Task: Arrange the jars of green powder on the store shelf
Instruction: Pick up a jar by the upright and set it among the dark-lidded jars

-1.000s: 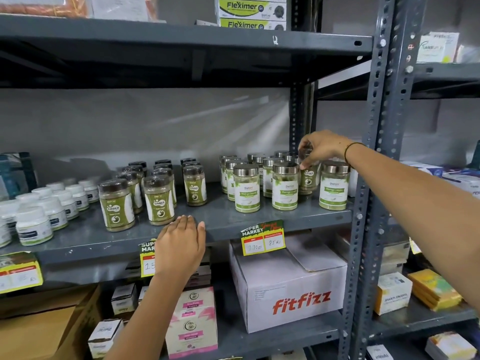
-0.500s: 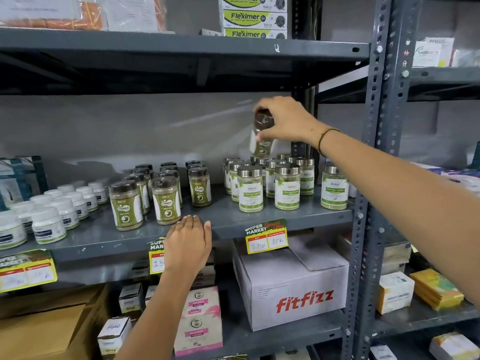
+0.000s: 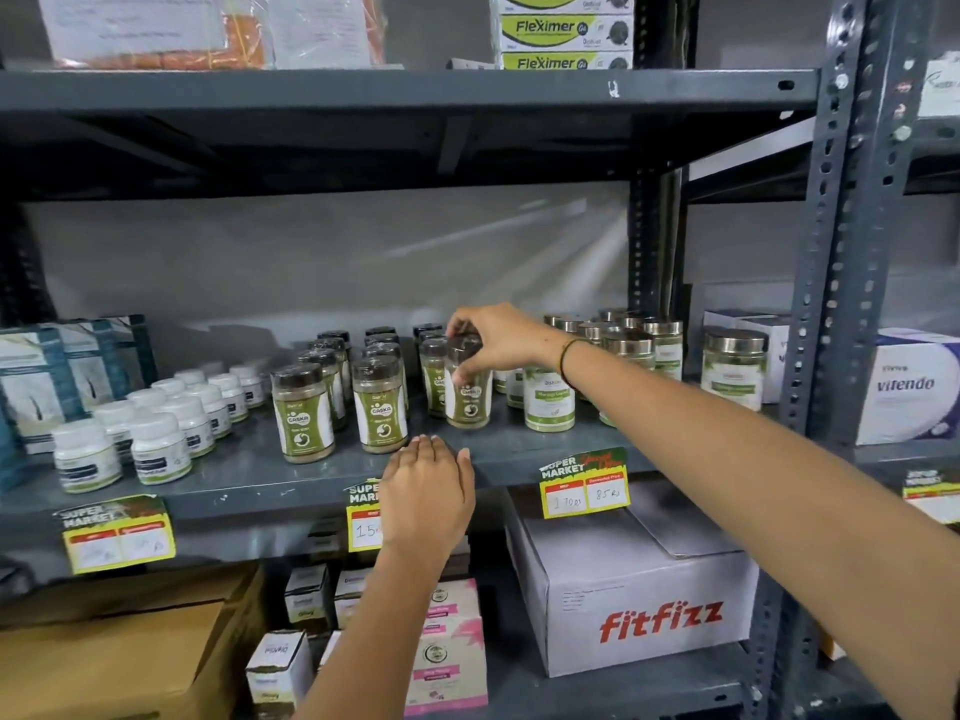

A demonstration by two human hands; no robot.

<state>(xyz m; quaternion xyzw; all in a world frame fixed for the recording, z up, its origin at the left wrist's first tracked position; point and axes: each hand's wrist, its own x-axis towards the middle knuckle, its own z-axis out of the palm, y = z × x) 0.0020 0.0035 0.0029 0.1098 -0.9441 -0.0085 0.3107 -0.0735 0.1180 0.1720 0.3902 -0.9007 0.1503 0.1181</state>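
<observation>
Middle shelf (image 3: 249, 480), grey metal rack, seen from the head camera.

Right hand (image 3: 498, 340): reaches in from the right, fingers clamped from above on the dark lid of a Gaska jar (image 3: 467, 392) of green powder. This jar stands upright on the shelf at the right end of the dark-lidded group, just beside another of its kind on its left.

Left hand (image 3: 428, 491): palm down on the near edge of the shelf, fingers together and flat, holding nothing, partly covering a yellow price tag (image 3: 363, 522).

Dark-lidded Gaska jars (image 3: 304, 413): three rows running from near to far, left of the held jar, all upright.

Steel-lidded jars (image 3: 549, 397): cluster right of the held jar, green and white labels; one further jar (image 3: 733, 366) stands apart at the far right near the upright post.

White bottles (image 3: 158, 449): rows at the left of the shelf.

Lower shelf: white Fitfizz carton (image 3: 634, 600) at right, small boxes and a brown carton (image 3: 119, 652) at left.

Upper shelf: Fleximer boxes (image 3: 566, 31), stacked.
</observation>
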